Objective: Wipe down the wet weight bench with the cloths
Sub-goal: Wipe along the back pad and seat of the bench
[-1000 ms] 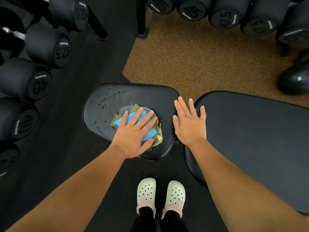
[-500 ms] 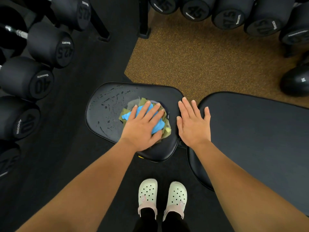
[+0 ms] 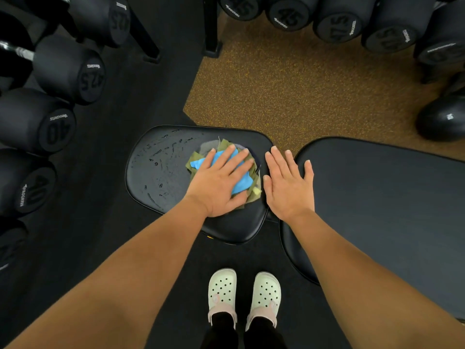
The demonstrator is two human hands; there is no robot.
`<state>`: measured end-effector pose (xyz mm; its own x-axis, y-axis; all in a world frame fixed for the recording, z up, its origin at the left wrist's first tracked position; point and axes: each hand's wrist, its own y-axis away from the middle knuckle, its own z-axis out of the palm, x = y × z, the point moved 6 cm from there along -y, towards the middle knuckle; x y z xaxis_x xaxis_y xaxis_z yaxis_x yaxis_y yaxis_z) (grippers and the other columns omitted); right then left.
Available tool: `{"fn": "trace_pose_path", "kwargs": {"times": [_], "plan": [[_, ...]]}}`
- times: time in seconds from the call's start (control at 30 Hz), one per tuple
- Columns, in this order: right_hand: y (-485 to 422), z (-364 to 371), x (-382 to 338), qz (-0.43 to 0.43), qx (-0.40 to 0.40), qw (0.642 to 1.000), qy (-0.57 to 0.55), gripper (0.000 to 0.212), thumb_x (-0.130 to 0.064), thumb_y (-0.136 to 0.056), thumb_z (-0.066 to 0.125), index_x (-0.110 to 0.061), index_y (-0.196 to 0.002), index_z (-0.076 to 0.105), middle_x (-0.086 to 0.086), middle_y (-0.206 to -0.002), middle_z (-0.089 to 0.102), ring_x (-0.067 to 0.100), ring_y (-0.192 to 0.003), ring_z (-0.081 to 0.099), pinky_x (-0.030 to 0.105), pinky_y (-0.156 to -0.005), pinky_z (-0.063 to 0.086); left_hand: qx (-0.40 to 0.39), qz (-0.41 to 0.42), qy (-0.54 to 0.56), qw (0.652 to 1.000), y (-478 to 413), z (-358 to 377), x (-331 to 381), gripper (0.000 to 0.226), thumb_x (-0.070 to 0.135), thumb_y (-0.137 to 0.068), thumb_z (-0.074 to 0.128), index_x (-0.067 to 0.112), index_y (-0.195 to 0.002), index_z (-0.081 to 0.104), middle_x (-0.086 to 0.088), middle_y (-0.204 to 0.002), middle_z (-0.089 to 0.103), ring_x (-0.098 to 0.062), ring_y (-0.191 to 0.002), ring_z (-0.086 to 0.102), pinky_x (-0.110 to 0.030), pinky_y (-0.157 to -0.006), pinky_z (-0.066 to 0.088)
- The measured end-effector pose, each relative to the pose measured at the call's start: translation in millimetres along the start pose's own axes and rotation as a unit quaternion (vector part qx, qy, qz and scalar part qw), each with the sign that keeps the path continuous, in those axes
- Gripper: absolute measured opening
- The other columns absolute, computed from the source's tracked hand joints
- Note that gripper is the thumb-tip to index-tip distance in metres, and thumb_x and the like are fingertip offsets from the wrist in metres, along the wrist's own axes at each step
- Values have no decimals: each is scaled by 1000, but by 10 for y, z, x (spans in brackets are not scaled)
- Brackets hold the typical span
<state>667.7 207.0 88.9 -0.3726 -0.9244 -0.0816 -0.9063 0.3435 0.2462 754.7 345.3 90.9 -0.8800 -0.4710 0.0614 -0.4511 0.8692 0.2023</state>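
The weight bench's black seat pad (image 3: 161,170) lies in the middle of the view, with water drops and streaks on its left half. A bundle of cloths (image 3: 242,183), blue on top of olive green and grey pieces, lies on the pad's right half. My left hand (image 3: 221,182) presses flat on the cloths with straight, spread fingers. My right hand (image 3: 286,182) rests flat and open at the gap between the seat pad and the long back pad (image 3: 377,197) on the right, which looks dry.
Black dumbbells (image 3: 55,127) on a rack line the left side, and more dumbbells (image 3: 337,18) hang along the top. A brown speckled floor mat (image 3: 289,91) lies beyond the bench. My pale clogs (image 3: 244,295) stand on dark floor below the pads.
My left hand has slid the cloths to the right across the seat pad, toward my right hand. The right hand has stayed at the gap between the pads.
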Motion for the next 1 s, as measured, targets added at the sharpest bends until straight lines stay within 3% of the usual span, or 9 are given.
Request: {"fn": "trace_pose_path", "kwargs": {"times": [0.13, 0.2, 0.33, 0.43, 0.67, 0.73, 0.87, 0.93, 1.0], "plan": [[9, 7, -5, 0, 8, 1000, -2, 59, -43, -98, 4, -26, -154, 6, -10, -162, 0, 18, -149, 4, 54, -117, 3, 15, -159, 46, 986, -235, -68, -23, 72, 58, -91, 20, 20, -153, 20, 0, -162, 14, -27, -149, 5, -55, -117, 10], [7, 0, -5, 1, 8, 1000, -8, 60, -43, -97, 5, -26, -154, 9, -10, -162, 4, 18, -149, 7, 55, -116, 4, 16, -185, 45, 982, -241, -75, 95, 71, 55, -93, 20, 17, -153, 19, -3, -162, 13, -30, -149, 4, -56, -117, 8], [3, -8, -10, -2, 11, 1000, -11, 60, -43, -97, 7, -25, -154, 14, -9, -162, 9, 20, -149, 12, 56, -116, 7, 31, -27, 27, 999, 72, -39, 266, 67, 53, -95, 28, 16, -150, 31, -4, -159, 23, -30, -148, 15, -56, -116, 17], [2, -14, -13, -2, 13, 1000, -17, 59, -43, -98, 8, -25, -154, 15, -9, -162, 10, 20, -148, 13, 56, -116, 6, 13, 50, 12, 999, 85, 8, 77, 69, 58, -93, 30, 21, -151, 27, -1, -161, 18, -26, -149, 12, -53, -118, 14], [-2, 6, -10, 1, 16, 1000, -14, 58, -43, -98, 10, -26, -154, 14, -10, -162, 9, 20, -148, 13, 56, -116, 6, 19, -165, 22, 986, -472, -128, -151, 71, 58, -91, 16, 22, -153, 21, 1, -161, 16, -30, -148, 8, -55, -117, 11], [0, -1, -16, 1, 14, 1000, -16, 59, -43, -98, 8, -25, -154, 13, -10, -162, 8, 20, -149, 12, 56, -116, 5, 20, -122, 11, 992, -418, -131, -68, 70, 57, -93, 18, 23, -153, 24, 1, -161, 17, -32, -148, 11, -57, -116, 13], [-2, -10, -14, 2, 13, 1000, -17, 61, -43, -96, 5, -25, -154, 12, -10, -162, 7, 20, -149, 11, 56, -116, 4, 19, 90, -1, 996, -156, -50, -48, 65, 58, -95, 25, 26, -151, 27, 3, -161, 19, -28, -148, 13, -54, -117, 13], [0, -13, -20, 3, 15, 1000, -16, 60, -44, -97, 6, -26, -154, 11, -10, -162, 7, 20, -149, 11, 56, -116, 3, 17, 94, -9, 995, -152, -23, -131, 66, 60, -94, 25, 26, -151, 28, 3, -161, 19, -27, -148, 13, -53, -117, 14], [-2, -6, -19, 6, 13, 1000, -18, 60, -44, -97, 6, -26, -154, 11, -11, -162, 6, 19, -149, 10, 55, -116, 1, 29, 1, 17, 999, -276, -74, -178, 67, 59, -94, 23, 25, -151, 28, 2, -161, 20, -27, -148, 13, -54, -117, 15]]}}
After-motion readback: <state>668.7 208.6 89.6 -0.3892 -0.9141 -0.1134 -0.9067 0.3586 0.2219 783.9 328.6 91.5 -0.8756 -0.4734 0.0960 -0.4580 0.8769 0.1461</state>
